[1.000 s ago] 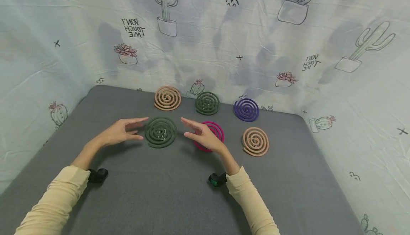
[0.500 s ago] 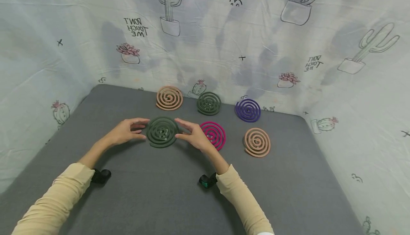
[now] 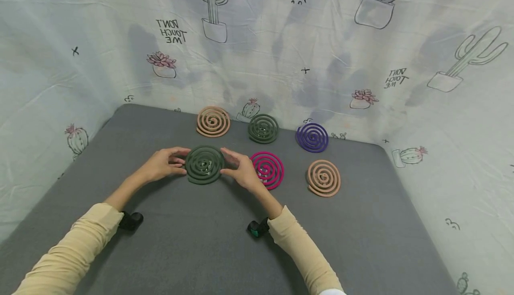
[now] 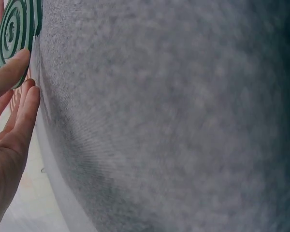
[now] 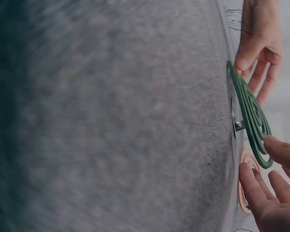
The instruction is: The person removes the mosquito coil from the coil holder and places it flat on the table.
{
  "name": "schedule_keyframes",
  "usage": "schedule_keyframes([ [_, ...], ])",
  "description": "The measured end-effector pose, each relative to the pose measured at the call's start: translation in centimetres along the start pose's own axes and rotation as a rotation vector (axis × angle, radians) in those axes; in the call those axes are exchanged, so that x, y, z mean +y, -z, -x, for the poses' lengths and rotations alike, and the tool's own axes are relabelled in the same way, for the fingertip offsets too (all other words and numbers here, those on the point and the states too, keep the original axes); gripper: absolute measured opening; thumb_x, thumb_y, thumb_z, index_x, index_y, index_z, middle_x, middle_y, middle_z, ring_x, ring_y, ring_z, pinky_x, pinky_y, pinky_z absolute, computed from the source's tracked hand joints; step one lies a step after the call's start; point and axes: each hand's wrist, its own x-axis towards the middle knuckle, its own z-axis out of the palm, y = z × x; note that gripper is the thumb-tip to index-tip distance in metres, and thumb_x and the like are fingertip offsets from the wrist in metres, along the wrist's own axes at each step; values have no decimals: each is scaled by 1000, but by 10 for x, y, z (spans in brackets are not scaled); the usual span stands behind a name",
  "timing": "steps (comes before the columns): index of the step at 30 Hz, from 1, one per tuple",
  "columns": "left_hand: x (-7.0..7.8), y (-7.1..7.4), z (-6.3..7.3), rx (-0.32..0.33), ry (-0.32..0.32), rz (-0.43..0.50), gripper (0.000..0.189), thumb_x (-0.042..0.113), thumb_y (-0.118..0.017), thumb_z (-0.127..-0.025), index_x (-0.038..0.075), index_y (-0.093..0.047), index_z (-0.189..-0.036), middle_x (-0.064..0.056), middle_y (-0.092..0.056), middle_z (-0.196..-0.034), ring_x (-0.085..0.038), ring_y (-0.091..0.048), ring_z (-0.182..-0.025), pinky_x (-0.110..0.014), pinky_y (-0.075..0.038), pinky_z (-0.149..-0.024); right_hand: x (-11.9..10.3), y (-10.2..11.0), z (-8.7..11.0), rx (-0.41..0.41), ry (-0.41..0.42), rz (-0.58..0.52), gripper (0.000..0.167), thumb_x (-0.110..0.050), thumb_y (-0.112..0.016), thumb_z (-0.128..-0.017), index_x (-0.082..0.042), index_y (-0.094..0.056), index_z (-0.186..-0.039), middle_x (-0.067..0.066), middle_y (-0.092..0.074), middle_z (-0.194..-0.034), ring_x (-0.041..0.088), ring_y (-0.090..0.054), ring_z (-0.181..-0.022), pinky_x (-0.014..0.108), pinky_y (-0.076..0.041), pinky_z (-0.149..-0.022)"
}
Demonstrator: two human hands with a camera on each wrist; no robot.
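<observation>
Wide left hand (image 3: 163, 164) and right hand (image 3: 242, 170) touch the nearer green coil (image 3: 196, 164) at nine and three o'clock. Uneven pressure could tip it.

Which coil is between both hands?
The front-left green coil; it alone is between left hand and right hand. The rear green coil lies beyond.

Walls (image 3: 257, 40): we observe creased white sheeting on three sides, printed with potted cacti (image 3: 212, 9) and reversed lettering (image 3: 171, 31) | Tabletop (image 3: 192, 250): we note matte grey | Light: we record it soft.
</observation>
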Motion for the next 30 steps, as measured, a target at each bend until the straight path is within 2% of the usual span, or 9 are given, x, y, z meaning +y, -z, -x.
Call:
schedule_keyframes([
  [7,1,-2,-1,42,-25,-55,62,-4,-73,-81,-6,-46,-137,-31,-52,-128,-40,-61,-104,-30,-56,-81,1,-5,-2,62,-16,61,58,7,-76,-76,-4,-60,-131,12,-55,-136,28,-64,-109,26,-56,-77],
  [12,3,-1,0,45,-19,-90,65,-2,-74,-80,-5,-46,-139,-30,-53,-129,-38,-62,-105,-32,-56,-80,-2,-6,-4,82,-42,89,58,5,-78,-75,-3,-61,-129,15,-59,-130,27,-66,-104,17,-48,-61],
  [16,2,0,-1,59,-59,-107,64,0,-76,-79,-6,-49,-136,-31,-55,-124,-39,-63,-102,-33,-57,-80,-4,-6,-4,97,-62,111,57,3,-80,-74,-3,-62,-127,16,-62,-125,26,-67,-101,17,-50,-64],
  [19,0,0,-2,84,-106,-139,60,2,-77,-79,-8,-52,-132,-30,-57,-121,-38,-64,-99,-36,-57,-78,-5,-6,-5,109,-65,103,56,3,-80,-73,-2,-63,-126,16,-62,-124,26,-68,-100,22,-56,-71],
  [22,-2,1,-3,108,-127,-148,57,1,-78,-77,-8,-55,-129,-28,-59,-119,-36,-66,-96,-36,-57,-77,-5,-5,-5,114,-68,86,55,2,-81,-73,-2,-64,-125,15,-63,-124,26,-68,-99,26,-57,-74],
  [27,-2,2,-3,119,-142,-139,54,0,-78,-76,-8,-59,-126,-27,-61,-118,-33,-67,-93,-28,-57,-76,-7,-4,-6,110,-80,71,54,0,-82,-72,-3,-65,-124,14,-65,-121,24,-69,-96,23,-57,-71],
  [30,-2,4,-2,101,-144,-124,54,0,-78,-77,-8,-58,-126,-26,-60,-118,-32,-67,-94,-21,-55,-76,-8,-3,-7,106,-101,57,54,0,-82,-72,-4,-66,-123,12,-65,-120,22,-69,-96,22,-56,-68],
])
